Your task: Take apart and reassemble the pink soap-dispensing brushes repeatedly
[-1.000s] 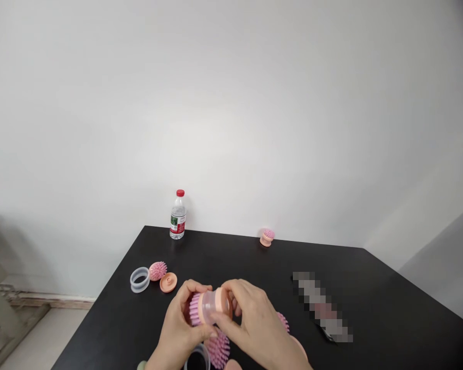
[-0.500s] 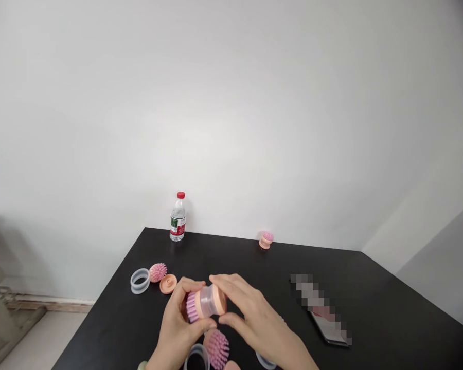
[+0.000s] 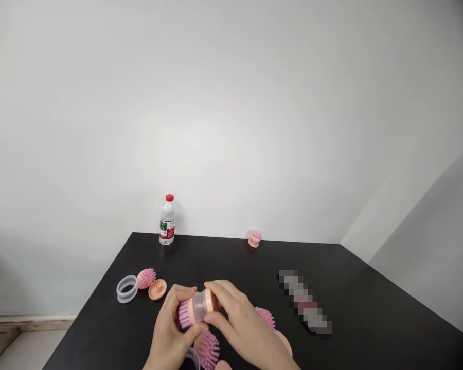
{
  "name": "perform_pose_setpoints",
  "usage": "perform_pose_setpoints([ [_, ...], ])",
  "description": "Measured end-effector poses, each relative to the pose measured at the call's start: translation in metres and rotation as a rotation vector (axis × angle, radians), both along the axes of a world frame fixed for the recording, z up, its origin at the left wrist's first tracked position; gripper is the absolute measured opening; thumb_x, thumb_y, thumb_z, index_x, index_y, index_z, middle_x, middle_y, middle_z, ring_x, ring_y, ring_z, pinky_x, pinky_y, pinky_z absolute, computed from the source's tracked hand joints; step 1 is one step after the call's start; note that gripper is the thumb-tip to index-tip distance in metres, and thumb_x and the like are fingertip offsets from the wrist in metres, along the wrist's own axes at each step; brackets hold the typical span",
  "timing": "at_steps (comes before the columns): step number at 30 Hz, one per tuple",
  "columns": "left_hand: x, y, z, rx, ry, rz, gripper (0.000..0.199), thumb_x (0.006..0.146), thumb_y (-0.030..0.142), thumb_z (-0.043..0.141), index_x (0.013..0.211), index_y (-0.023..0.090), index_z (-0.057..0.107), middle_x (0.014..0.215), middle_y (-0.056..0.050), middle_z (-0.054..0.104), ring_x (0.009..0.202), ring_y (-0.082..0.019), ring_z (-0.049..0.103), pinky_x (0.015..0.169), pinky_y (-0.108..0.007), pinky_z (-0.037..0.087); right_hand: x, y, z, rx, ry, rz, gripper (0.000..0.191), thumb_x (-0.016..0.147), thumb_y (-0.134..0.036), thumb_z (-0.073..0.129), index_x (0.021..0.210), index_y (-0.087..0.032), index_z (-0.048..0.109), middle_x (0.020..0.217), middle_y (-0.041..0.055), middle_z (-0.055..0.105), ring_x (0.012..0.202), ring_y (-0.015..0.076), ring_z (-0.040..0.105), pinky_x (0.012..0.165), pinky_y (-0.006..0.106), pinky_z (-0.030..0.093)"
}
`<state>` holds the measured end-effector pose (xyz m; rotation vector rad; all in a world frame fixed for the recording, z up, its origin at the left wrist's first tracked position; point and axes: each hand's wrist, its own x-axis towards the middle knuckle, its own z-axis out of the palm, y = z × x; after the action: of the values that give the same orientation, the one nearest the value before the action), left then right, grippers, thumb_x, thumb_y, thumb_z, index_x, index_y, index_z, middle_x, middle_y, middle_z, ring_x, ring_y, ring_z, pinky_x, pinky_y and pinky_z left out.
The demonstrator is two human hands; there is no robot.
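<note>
The fingers of the left hand (image 3: 165,331) curl closed about the bristle end of the brush (image 3: 199,307), index finger over the top and thumb under the near side, probably to steady it. The fingers of the right hand (image 3: 241,321) are bent around the opposite, peach end, thumb and index on either side, spread only about as wide as that end. The brush lies sideways between the two hands, above the bench (image 3: 212,259), bristles to the left and the clear band in the middle uncovered; holding it by both ends seems to let each hand press or turn against the other.

Just below the hands sit a bristle head (image 3: 208,350) and a clear ring (image 3: 193,356), partly hidden. Another head (image 3: 266,317) shows beyond the right wrist, beside a peach piece (image 3: 283,341).

Farther left, a ring (image 3: 127,289), head (image 3: 146,278) and disc (image 3: 158,290) lie close together, perhaps grouped for easy reach. To the right lies a pixelated object (image 3: 304,302). At the back, near the wall (image 3: 216,128), stand a bottle (image 3: 167,224) and a small brush (image 3: 254,238), seemingly set aside there.
</note>
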<state>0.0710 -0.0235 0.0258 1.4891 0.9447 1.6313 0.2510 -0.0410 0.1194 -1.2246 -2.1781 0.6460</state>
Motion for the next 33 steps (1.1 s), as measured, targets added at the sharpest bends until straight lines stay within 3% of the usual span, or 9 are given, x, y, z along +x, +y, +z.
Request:
perform_pose_setpoints([
  [4,-0.003,0.001,-0.002,0.137,0.241,0.025,0.032,0.067,0.024,0.087,0.095,0.028,0.072,0.101,-0.006,0.069,0.094,-0.03,0.068,0.082,-0.039,0.054,0.003,0.004,-0.004,0.046,-0.084,0.085,0.045,0.082,-0.004,0.059,0.123,-0.023,0.06,0.122,0.0055,0.062,0.116,0.0225,0.056,0.102,0.035,0.047],
  [7,-0.003,0.0,-0.003,0.176,0.387,0.049,0.037,0.065,0.02,0.087,0.099,0.029,0.072,0.102,-0.006,0.068,0.095,-0.031,0.067,0.082,-0.039,0.053,0.006,0.008,-0.003,0.158,-0.214,0.141,0.042,0.079,0.0,0.057,0.116,-0.021,0.061,0.124,0.0077,0.057,0.119,0.0244,0.049,0.1,0.036,0.048],
  [11,-0.002,0.002,-0.006,0.21,0.358,0.137,0.052,0.061,0.027,0.09,0.107,0.028,0.066,0.104,-0.006,0.065,0.097,-0.033,0.064,0.083,-0.044,0.053,0.002,0.015,-0.007,0.217,-0.33,0.191,0.033,0.082,-0.002,0.057,0.11,-0.019,0.06,0.115,0.009,0.057,0.106,0.024,0.049,0.091,0.036,0.05],
  [15,-0.004,0.004,-0.01,0.221,0.352,0.137,0.056,0.064,0.033,0.089,0.113,0.027,0.061,0.107,-0.007,0.063,0.099,-0.033,0.061,0.083,-0.046,0.053,-0.001,0.032,-0.022,0.172,-0.23,0.205,0.033,0.073,-0.007,0.07,0.102,-0.02,0.06,0.105,0.0047,0.061,0.098,0.022,0.053,0.09,0.033,0.048],
  [19,-0.005,0.003,-0.005,0.174,0.343,0.162,0.059,0.072,0.04,0.084,0.121,0.027,0.055,0.117,-0.01,0.057,0.1,-0.031,0.058,0.085,-0.05,0.053,0.012,0.064,-0.04,0.061,-0.071,-0.037,0.036,0.068,-0.022,0.085,0.097,-0.02,0.063,0.101,0.0011,0.063,0.095,0.0201,0.058,0.086,0.031,0.046],
  [25,-0.008,0.002,0.004,0.136,0.306,0.29,0.042,0.084,0.039,0.071,0.12,0.026,0.055,0.118,-0.01,0.054,0.097,-0.028,0.06,0.08,-0.047,0.057,0.068,0.138,-0.072,-0.048,-0.05,-0.431,0.024,0.087,-0.03,0.075,0.102,-0.015,0.065,0.1,0.0034,0.066,0.086,0.019,0.064,0.079,0.036,0.054],
  [28,-0.007,0.004,0.0,0.163,0.307,0.315,0.04,0.085,0.038,0.07,0.12,0.026,0.056,0.117,-0.009,0.055,0.101,-0.028,0.061,0.077,-0.042,0.06,0.096,0.174,-0.088,-0.117,-0.058,-0.58,0.025,0.097,-0.032,0.064,0.117,-0.015,0.063,0.115,0.0068,0.067,0.096,0.0212,0.067,0.083,0.041,0.058],
  [33,0.0,0.013,-0.014,0.214,0.227,0.396,0.037,0.086,0.049,0.066,0.114,0.026,0.061,0.116,-0.009,0.059,0.105,-0.03,0.06,0.073,-0.041,0.061,0.123,0.215,-0.103,-0.165,-0.066,-0.748,0.03,0.098,-0.032,0.064,0.123,-0.016,0.061,0.123,0.0084,0.065,0.103,0.0237,0.067,0.087,0.044,0.058],
])
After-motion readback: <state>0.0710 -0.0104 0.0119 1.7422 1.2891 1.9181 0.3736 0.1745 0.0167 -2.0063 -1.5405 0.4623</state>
